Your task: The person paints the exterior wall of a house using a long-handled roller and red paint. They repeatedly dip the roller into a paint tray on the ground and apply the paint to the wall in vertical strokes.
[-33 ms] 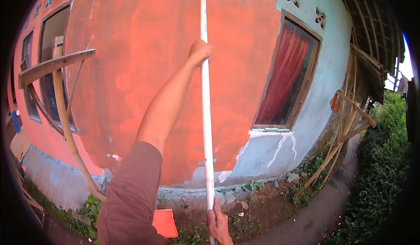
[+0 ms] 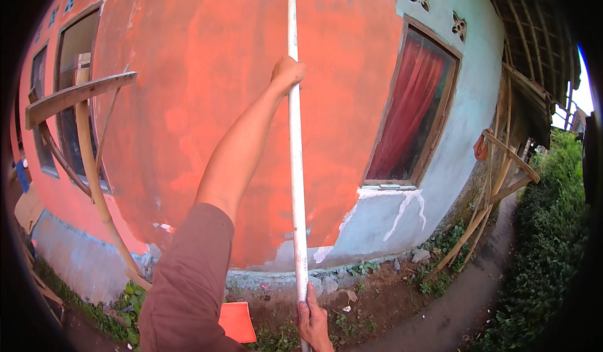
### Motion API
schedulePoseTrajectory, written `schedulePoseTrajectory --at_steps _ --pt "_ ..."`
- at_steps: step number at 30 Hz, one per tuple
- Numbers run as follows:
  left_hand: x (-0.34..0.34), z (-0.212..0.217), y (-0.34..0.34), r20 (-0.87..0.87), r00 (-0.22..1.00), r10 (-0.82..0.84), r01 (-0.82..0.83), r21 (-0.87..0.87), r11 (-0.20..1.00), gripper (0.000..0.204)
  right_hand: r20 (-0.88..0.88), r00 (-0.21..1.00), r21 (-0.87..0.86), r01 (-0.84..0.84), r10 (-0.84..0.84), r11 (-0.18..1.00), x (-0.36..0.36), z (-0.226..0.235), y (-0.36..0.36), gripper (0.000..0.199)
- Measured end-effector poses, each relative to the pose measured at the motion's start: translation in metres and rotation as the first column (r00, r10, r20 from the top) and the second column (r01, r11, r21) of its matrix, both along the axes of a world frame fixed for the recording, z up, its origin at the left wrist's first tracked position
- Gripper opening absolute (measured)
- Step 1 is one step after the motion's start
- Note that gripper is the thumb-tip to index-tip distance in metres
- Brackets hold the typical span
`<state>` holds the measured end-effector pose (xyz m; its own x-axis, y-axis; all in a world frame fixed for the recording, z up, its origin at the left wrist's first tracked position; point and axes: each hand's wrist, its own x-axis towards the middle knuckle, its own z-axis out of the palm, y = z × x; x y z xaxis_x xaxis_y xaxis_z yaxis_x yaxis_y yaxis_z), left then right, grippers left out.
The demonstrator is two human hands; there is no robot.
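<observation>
L hand [image 2: 287, 73] up high on the pole [image 2: 294, 163], arm at full stretch, fingers wrapped tight round the shaft. That grip looks placed to steer and press the top end against the wall [image 2: 207, 113]. R hand [image 2: 312, 319] low near the butt, closed round the shaft w/ knuckles toward me; prob the anchor that takes the weight. Hands well apart on the shaft, which should give leverage on something this long. Pole runs near vertical up the middle of view, just in front of the wall; upper end has a dark fitting and goes out of frame, so can't see what's on the tip. Shaft is white/pale, thin, straight, w/ scuffs and faint orange smears lower down. Wall mostly orange, patchy, w/ pale blue-green bare to the right round the window w/ red curtain [image 2: 408, 107] and along the base. Orange tray [image 2: 237, 322] on the ground by my L side. Wooden props [image 2: 88, 144] lean on the wall at left.
</observation>
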<state>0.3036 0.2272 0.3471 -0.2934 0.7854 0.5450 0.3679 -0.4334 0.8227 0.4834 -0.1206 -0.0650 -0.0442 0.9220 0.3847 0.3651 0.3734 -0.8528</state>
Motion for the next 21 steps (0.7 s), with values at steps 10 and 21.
schedulePoseTrajectory --at_steps 10,21 --pt "-0.005 -0.121 -0.064 -0.065 0.997 0.036 -0.029 0.113 0.993 0.045 -0.013 0.988 -0.061 0.153 -0.154 0.986 -0.035 -0.061 -0.093 0.049" --pt "-0.001 -0.124 -0.215 0.245 0.883 -0.401 0.396 0.071 0.915 0.039 -0.001 0.991 -0.089 0.135 -0.136 0.987 -0.060 0.055 -0.142 0.054"
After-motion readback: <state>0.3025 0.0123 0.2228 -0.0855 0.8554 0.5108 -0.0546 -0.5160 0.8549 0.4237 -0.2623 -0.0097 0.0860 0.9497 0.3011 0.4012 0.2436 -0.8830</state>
